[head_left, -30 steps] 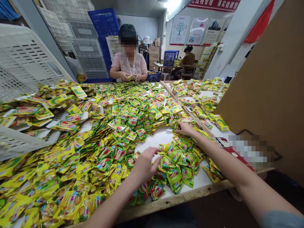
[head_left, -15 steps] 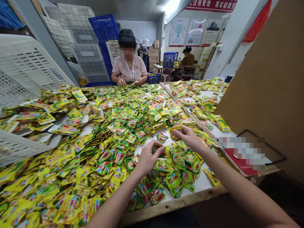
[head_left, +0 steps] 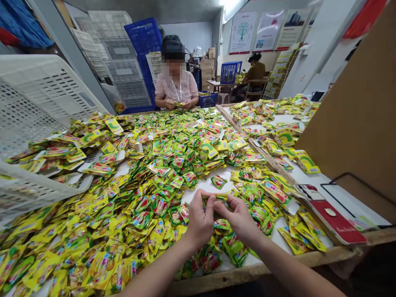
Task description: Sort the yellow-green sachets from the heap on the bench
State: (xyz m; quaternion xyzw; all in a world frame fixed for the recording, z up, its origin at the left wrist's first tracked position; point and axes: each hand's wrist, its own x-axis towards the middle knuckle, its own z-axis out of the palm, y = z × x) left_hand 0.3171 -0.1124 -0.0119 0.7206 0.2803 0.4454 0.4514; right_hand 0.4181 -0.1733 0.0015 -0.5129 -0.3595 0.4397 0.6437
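My left hand and my right hand are close together over the near part of the table. Between their fingertips they pinch a small yellow carton, seen edge-on; its printed faces are hidden. Just beyond it, a single green sachet with red fruit print lies on the white tabletop. Below and beside my hands are more green sachets. To the left spreads a thick heap of yellow sachets and green ones.
A white plastic crate tips out flat cartons at the left. A wooden strip divides the table. On the right are a red phone case and a brown board. Across the table sits a co-worker holding a packet.
My right hand has drawn the carton back and left to meet my left hand, and both now grip it. The view has shifted slightly, and the co-worker's hands have come together.
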